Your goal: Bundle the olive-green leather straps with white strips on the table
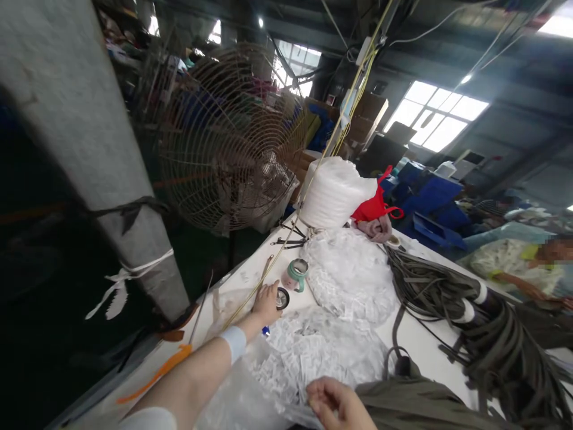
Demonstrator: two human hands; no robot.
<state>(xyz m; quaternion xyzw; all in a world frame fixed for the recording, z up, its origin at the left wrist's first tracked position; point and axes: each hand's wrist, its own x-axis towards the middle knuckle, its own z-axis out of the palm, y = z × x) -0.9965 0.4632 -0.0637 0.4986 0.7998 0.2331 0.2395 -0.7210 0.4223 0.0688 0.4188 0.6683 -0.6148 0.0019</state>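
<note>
My left hand (265, 303) is stretched far out over the white table (416, 340). Its fingers are curled onto a small black tape roll (283, 297) that lies beside a mug-shaped green tape dispenser (296, 275). My right hand (336, 404) hovers low in the foreground at the edge of a heap of small white labels (313, 349). Its fingers are bent together, and whether they pinch a label is not visible. A second mound of white labels (351, 275) lies farther back.
A big wire-caged fan (226, 140) stands left of the table next to a concrete pillar (85, 137). A white foam roll (333, 191) and red bag (373, 208) sit at the far end. Bundles of dark straps (487, 334) cover the right. Another person sits at far right.
</note>
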